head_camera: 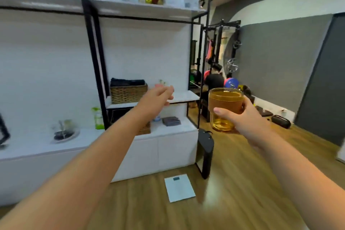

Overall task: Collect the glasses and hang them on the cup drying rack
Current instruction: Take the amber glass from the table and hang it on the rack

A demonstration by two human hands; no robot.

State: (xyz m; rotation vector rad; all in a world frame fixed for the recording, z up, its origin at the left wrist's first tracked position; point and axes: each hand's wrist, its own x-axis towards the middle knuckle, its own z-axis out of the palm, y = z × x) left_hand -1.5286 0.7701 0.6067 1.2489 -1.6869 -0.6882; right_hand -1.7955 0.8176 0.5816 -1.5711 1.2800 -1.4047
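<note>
My right hand (244, 117) holds an amber-tinted glass (225, 107) upright at chest height, thumb across its front, out over the wooden floor. My left hand (158, 96) is stretched forward toward the middle shelf (184, 97) of a black-framed white shelving unit, fingers spread and holding nothing. Just past its fingertips stands a small pale, blurred object (162, 82) on that shelf; I cannot tell what it is. No cup drying rack shows in view.
A wicker basket (128, 92) with dark cloth sits on the shelf left of my left hand. Folded grey cloths (171, 121), a green bottle (98, 117) and a plate (64, 134) are on the white counter. A black stand (205, 155) and white scale (179, 187) are on the floor. A person (214, 78) sits beyond.
</note>
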